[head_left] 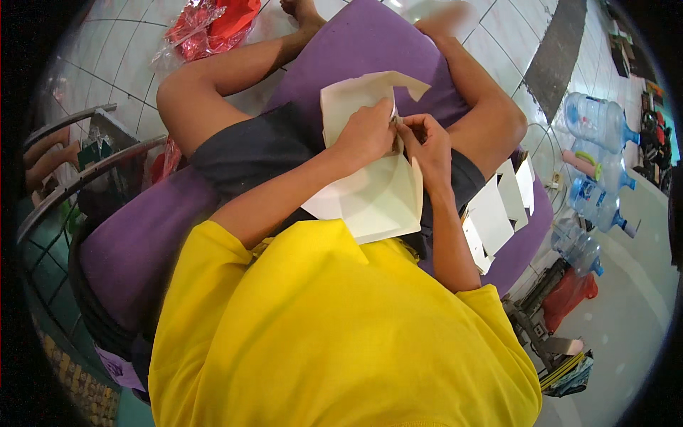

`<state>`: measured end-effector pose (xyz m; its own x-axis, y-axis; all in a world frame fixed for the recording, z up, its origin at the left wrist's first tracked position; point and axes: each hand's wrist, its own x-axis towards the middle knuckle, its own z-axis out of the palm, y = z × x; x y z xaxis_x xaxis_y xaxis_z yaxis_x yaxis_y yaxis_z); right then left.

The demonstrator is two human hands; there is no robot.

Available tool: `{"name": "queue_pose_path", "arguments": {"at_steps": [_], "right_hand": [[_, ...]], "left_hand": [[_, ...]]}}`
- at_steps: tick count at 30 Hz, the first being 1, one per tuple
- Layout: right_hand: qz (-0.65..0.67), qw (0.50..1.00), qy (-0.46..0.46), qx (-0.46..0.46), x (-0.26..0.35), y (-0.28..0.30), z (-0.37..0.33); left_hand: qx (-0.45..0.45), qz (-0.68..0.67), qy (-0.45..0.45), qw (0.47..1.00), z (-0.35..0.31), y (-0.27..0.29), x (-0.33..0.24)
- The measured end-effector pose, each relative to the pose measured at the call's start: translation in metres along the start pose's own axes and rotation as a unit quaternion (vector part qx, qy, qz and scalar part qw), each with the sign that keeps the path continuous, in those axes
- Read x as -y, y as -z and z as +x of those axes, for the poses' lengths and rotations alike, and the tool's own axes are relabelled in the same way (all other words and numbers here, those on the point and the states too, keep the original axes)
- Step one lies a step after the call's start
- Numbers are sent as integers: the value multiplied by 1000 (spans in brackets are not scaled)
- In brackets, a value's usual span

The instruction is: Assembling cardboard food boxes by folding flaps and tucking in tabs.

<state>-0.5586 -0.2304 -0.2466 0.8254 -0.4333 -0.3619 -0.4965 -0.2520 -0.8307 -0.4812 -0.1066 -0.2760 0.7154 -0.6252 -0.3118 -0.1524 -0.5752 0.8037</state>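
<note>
Cream carton [373, 203] open across the lap!
In the head view, its flaps stand up and its inner folds are hidden by fingers; clear bottles [594, 117] line the right side, contents unclear. Left hand [366, 134] curls at the carton's middle, its grip hidden; right hand [429, 149] pinches there, thumb to forefinger, the carton right beneath the fingertips.

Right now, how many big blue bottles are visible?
4: in a row at the right, the top bottle, second bottle, third bottle and lowest bottle. More may be hidden.
</note>
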Motion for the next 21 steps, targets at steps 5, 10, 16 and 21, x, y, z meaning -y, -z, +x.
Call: {"name": "queue_pose_path", "arguments": {"at_steps": [5,10,16,21], "right_hand": [[51,995,-29,76,-20,1,22],[271,931,-135,204,-6,13,42],[-89,954,282,-45,5,0,89],[-127,973,142,134,20,-4,90]], "left_hand": [[26,-189,2,982,2,-4,17],[39,-310,112,943,7,12,30],[17,-380,181,907,0,3,26],[-79,-339,127,929,-4,-7,31]]}}
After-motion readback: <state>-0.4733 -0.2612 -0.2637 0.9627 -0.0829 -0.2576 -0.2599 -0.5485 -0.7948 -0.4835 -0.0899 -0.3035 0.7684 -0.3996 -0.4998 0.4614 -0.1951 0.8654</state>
